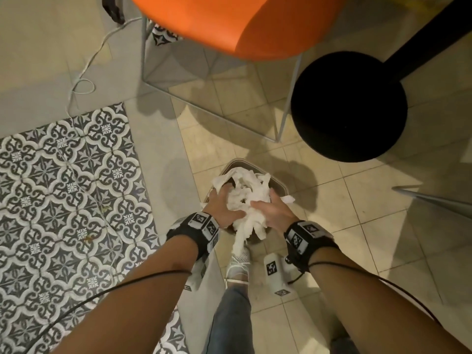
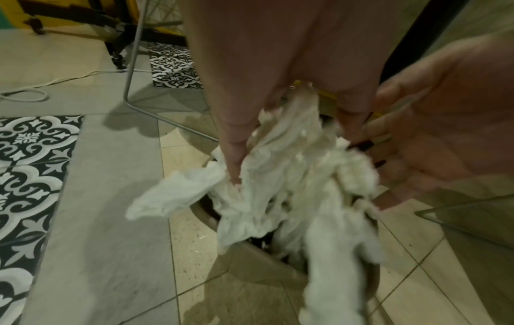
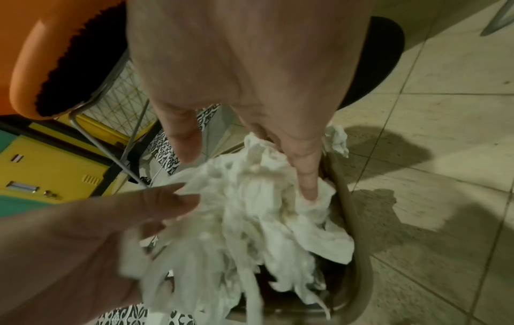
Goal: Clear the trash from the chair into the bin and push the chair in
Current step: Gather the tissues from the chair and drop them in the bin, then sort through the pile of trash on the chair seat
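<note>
A loose wad of white tissue paper (image 1: 246,195) sits in the mouth of a small beige bin (image 1: 279,185) on the floor and spills over its rim. My left hand (image 1: 222,204) presses on its left side and my right hand (image 1: 274,210) on its right. In the left wrist view fairly straight fingers (image 2: 235,158) poke down into the tissue (image 2: 278,198) above the bin rim (image 2: 250,263). In the right wrist view the index finger (image 3: 306,176) pushes the tissue (image 3: 250,220) against the bin wall (image 3: 350,209). The orange chair (image 1: 229,21) stands beyond the bin.
The chair's thin metal leg frame (image 1: 288,98) runs just past the bin. A black round table base (image 1: 347,106) lies to the right, another metal leg (image 1: 434,200) further right. A white cable (image 1: 84,70) trails over the floor at left. My white shoe (image 1: 238,267) is behind the bin.
</note>
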### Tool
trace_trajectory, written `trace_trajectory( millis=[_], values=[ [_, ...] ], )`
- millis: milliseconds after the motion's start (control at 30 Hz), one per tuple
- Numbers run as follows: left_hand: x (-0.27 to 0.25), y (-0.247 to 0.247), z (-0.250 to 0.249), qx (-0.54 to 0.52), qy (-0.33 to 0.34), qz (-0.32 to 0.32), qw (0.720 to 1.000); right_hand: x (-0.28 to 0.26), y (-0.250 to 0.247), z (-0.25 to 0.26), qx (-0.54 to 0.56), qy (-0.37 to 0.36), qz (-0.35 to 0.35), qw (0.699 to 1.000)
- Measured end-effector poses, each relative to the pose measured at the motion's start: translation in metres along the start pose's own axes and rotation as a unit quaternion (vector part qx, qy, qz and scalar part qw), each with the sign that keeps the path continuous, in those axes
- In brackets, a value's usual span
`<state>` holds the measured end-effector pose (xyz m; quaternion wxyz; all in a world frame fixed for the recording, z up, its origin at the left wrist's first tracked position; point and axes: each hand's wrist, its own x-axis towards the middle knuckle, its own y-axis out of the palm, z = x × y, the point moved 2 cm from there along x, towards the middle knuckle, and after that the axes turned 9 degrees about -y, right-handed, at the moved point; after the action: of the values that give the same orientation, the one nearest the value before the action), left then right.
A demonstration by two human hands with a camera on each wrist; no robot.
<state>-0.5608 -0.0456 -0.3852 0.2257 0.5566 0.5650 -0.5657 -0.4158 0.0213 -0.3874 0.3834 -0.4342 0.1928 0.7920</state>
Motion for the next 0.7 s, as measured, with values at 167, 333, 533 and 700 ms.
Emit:
trace_trajectory(
  millis=[167,333,533,700],
  values=[
    [-0.010,0.010,-0.020,0.043,0.045,0.016,0.998,-0.022,-0.008,0.009,-0.036,-0.031,0.009,0.999],
    [-0.043,0.017,-0.052,0.047,0.073,-0.026,0.996,-0.064,-0.043,0.010,0.018,-0.094,-0.055,0.994],
    [-0.106,0.066,-0.129,0.064,0.147,-0.023,0.987,-0.145,-0.138,-0.006,0.058,-0.175,-0.207,0.961],
    [-0.178,0.161,-0.221,0.107,0.245,0.016,0.963,-0.243,-0.259,-0.056,0.119,-0.211,-0.346,0.907]
  ],
)
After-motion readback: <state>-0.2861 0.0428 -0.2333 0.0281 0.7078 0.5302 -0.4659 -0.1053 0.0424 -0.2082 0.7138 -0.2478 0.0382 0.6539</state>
